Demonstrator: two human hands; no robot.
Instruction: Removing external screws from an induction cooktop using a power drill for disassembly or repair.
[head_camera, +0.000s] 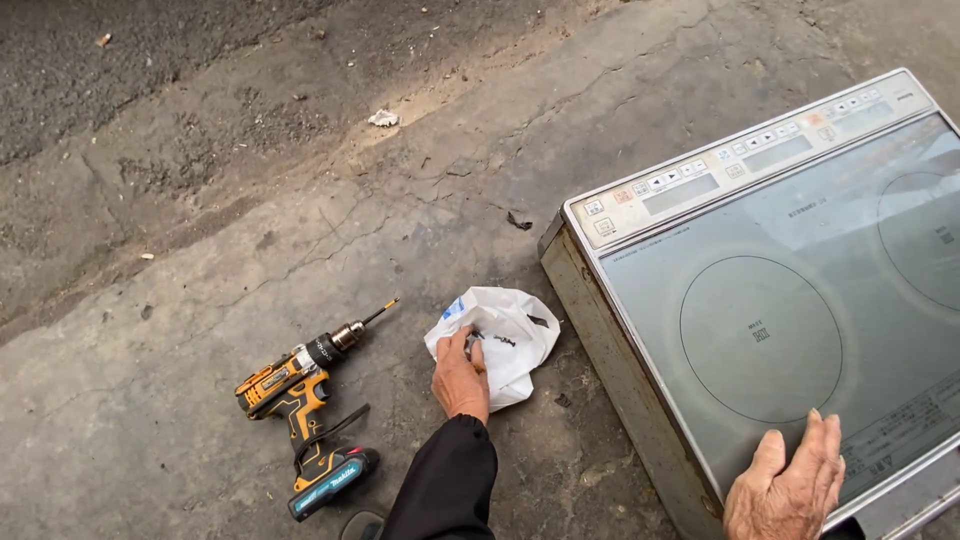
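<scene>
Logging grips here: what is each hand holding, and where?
Left hand pinches the white plastic bag at its near edge. Right hand lies flat on the cooktop, gripping nothing.

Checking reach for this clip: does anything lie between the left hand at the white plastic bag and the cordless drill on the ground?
Nothing visible does. The left hand rests on the white plastic bag; only bare cracked concrete separates it from the orange cordless drill. The right hand lies on the cooktop, away from that path.

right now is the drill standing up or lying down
Lying down. The drill rests on its side on the concrete, bit pointing up-right, left of the left hand that is on the white bag.
</scene>
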